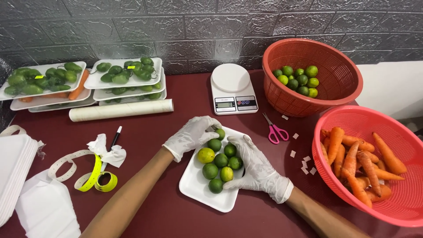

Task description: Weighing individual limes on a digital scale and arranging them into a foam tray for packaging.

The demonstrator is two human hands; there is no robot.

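A white foam tray (196, 185) lies on the dark red table, with several green and yellowish limes (219, 160) clustered on it. My left hand (190, 136), in a white glove, rests on the far left corner of the tray with its fingertips touching a lime at the top. Gloved too, my right hand (256, 166) lies along the right side of the tray, its fingers cupped against the limes. Neither hand has lifted anything.
A white kitchen scale (232, 89) stands at the back. A red basket of limes (311, 77) and a red basket of carrots (369, 163) sit right. Pink scissors (275, 130), a film roll (121, 109), stacked vegetable trays (125, 79), empty trays (13, 169), label tape (94, 176).
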